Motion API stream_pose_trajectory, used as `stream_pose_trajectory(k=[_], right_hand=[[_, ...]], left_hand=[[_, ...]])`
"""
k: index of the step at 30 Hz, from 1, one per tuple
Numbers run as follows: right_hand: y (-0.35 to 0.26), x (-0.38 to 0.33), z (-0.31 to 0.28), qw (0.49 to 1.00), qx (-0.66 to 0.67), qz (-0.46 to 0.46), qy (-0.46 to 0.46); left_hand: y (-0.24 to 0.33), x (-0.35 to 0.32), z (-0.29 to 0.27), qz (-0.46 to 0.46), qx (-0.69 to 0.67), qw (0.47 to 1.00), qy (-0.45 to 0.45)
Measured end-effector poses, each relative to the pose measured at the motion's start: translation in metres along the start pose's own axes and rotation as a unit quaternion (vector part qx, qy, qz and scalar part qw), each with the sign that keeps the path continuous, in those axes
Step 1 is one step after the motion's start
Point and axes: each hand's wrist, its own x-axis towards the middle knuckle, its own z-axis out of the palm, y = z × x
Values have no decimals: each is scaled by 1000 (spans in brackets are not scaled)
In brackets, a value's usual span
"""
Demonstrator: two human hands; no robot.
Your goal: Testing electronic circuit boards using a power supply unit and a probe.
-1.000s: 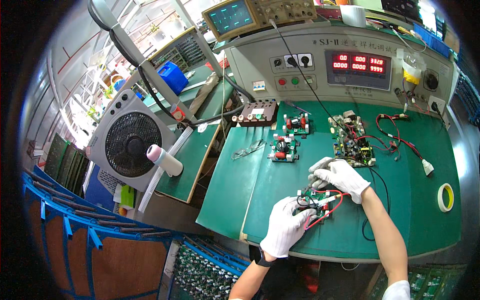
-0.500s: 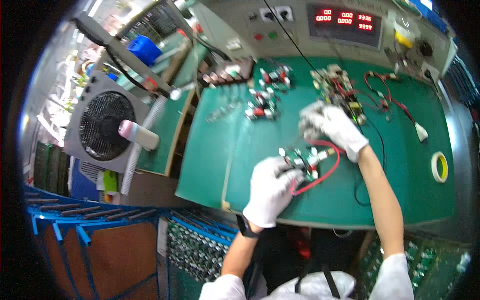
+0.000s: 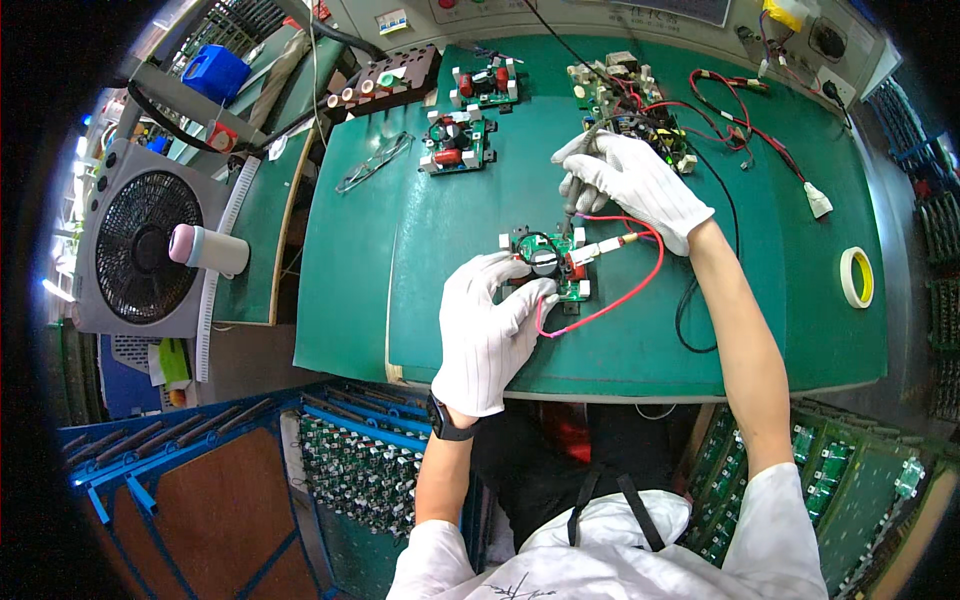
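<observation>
Right hand [image 3: 630, 178] in ribbed glove [image 3: 660, 195], gripping slim grey tool [image 3: 569, 214], perhaps plastic

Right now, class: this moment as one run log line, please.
left hand: on circuit board | right hand: holding grey probe | red wire: curved

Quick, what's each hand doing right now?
Left hand: fingers partly curled, steadying the green circuit board by its near left side.
Right hand: closed, holding a slim grey tool.
</observation>
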Motion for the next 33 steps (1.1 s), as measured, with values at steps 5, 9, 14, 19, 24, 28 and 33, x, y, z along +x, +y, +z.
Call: stream_pose_trajectory(k=[5,9,14,19,24,28,33], right_hand=[[-10,8,3,1000,-5,-2,-24],[-10,7,4,998,-34,45,-8],[0,-9,7,999,31,25,-18],[-4,-12,6,999,38,31,-18],[34,10,-12,982,-141,-126,-7],[-4,11,9,999,52,-7,7],[6,-3,-1,997,44,-12,60]], left_hand=[[-6,8,-8,2,3,1000,-2],[-4,16,-12,17,-49,999,-4],[9,4,-15,15,-49,999,4],[14,0,-17,16,-20,1000,16],[-1,17,-3,36,-68,997,24],[-5,14,-17,6,5,1000,-3],[0,4,0,-36,5,999,-29]])
